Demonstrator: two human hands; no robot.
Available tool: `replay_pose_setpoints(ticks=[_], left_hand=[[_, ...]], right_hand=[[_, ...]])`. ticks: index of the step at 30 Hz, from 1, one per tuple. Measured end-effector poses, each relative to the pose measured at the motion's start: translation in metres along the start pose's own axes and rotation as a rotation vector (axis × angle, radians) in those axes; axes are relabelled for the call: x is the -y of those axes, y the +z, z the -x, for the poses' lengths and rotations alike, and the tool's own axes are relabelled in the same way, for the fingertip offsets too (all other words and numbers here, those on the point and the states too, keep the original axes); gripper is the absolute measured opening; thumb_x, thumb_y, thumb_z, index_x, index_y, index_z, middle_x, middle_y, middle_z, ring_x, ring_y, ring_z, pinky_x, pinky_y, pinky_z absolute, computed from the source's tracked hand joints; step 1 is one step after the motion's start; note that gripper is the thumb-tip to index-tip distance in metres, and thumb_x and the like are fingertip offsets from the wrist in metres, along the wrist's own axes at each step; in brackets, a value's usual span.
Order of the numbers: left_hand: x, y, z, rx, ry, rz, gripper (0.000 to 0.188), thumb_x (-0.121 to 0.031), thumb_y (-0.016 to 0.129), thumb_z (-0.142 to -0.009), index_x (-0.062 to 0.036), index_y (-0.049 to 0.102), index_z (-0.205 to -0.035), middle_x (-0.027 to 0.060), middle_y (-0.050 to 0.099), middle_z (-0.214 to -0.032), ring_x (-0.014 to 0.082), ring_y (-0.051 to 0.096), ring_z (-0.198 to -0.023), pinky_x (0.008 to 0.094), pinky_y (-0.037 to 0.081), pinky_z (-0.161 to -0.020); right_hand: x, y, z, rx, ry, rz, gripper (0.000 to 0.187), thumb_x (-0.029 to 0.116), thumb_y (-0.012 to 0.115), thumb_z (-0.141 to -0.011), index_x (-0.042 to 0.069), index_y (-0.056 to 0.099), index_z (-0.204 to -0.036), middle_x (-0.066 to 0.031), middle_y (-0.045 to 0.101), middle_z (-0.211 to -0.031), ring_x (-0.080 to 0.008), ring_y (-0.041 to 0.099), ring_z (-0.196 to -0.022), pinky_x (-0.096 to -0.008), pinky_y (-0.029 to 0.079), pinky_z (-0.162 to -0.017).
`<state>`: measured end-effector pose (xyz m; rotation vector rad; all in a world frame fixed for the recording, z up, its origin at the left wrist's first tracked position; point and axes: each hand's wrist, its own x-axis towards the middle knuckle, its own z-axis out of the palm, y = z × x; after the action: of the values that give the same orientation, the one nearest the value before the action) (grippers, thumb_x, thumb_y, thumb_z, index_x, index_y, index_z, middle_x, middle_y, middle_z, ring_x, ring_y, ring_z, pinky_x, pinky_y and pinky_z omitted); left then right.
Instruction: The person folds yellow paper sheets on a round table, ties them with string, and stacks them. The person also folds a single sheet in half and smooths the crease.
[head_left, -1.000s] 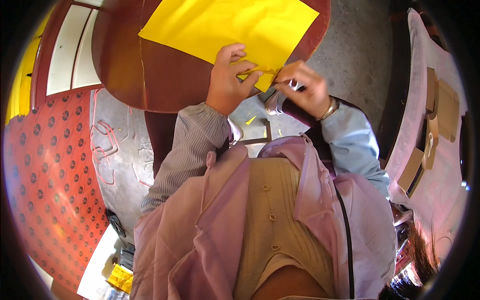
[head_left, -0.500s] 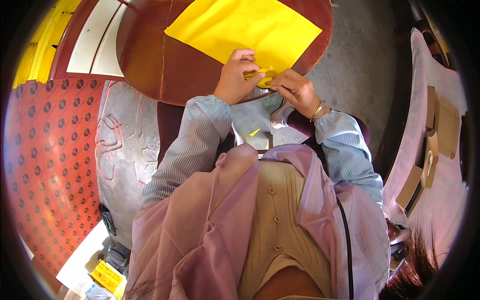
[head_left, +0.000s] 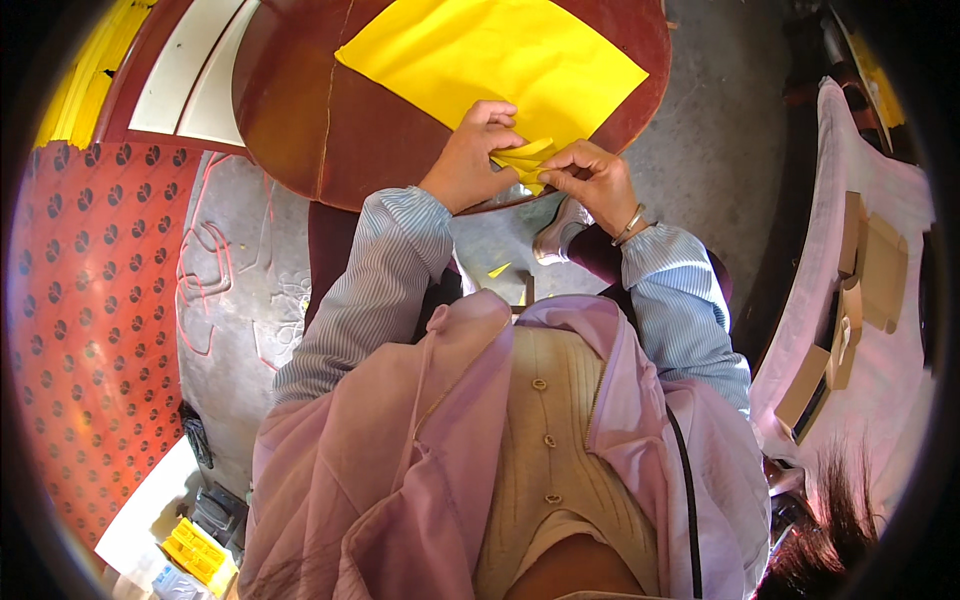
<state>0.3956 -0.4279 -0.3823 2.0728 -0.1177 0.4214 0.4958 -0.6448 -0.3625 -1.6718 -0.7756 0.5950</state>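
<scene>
A yellow fabric-like sheet (head_left: 510, 65) lies flat on the dark red rounded tabletop (head_left: 290, 110), one corner toward me. At that near corner the material is bunched into folds by the table's edge. My left hand (head_left: 470, 160) is curled over the left side of the folds, thumb below and fingers above, gripping them. On the other side my right hand (head_left: 597, 185) pinches the corner between thumb and forefinger. A bracelet circles my right wrist.
Stacked yellow material (head_left: 85, 75) is at the far left, above a red patterned sheet (head_left: 100, 300). Brown cardboard boxes (head_left: 880, 270) lie on a pink-covered surface (head_left: 860, 400) at right. A pink cord (head_left: 205, 270) and a yellow scrap (head_left: 499, 270) lie on the floor.
The near corner of the yellow sheet now stands up in more visible folds between my hands. Both hands keep their grip close together; the whole view has shifted slightly.
</scene>
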Motion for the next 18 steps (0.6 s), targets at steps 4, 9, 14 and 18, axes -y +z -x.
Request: replay_pose_setpoints(ticks=[4,9,14,18], left_hand=[[-0.005,0.003,0.001,-0.017,-0.058,-0.013,0.019,-0.008,0.082,-0.08,0.0012,0.077,-0.096,0.0143,0.055,-0.134,0.0292,0.061,-0.118,0.0374,0.054,-0.099],[-0.001,0.009,0.001,-0.091,-0.089,-0.016,0.019,-0.012,0.084,-0.082,0.001,0.076,-0.093,0.0139,0.059,-0.131,0.0284,0.065,-0.114,0.0373,0.055,-0.095],[0.008,0.012,0.001,-0.114,-0.022,-0.076,0.019,-0.015,0.082,-0.086,0.0009,0.075,-0.093,0.0118,0.061,-0.131,0.0265,0.067,-0.112,0.0357,0.058,-0.09],[0.01,0.008,0.001,-0.072,-0.03,-0.031,0.016,-0.013,0.079,-0.089,0.0015,0.075,-0.094,0.0125,0.058,-0.133,0.0271,0.065,-0.115,0.0364,0.057,-0.091]], right_hand=[[-0.001,0.004,0.002,-0.065,-0.068,0.096,0.012,0.005,0.084,-0.086,0.001,0.074,-0.092,-0.0025,0.07,-0.089,-0.0073,0.065,-0.072,-0.0233,0.052,-0.063],[0.0,0.01,0.01,-0.132,-0.17,0.206,0.013,0.003,0.084,-0.085,0.002,0.076,-0.095,-0.0028,0.068,-0.092,-0.0071,0.063,-0.07,-0.0243,0.051,-0.062],[0.001,0.009,0.011,-0.113,-0.339,0.298,0.014,0.001,0.081,-0.087,0.0,0.077,-0.1,-0.0066,0.071,-0.091,-0.0128,0.069,-0.074,-0.0254,0.054,-0.065],[0.003,0.01,0.011,-0.129,-0.263,0.246,0.01,0.002,0.08,-0.089,-0.002,0.077,-0.097,-0.0081,0.073,-0.091,-0.0151,0.072,-0.079,-0.0262,0.057,-0.07]])
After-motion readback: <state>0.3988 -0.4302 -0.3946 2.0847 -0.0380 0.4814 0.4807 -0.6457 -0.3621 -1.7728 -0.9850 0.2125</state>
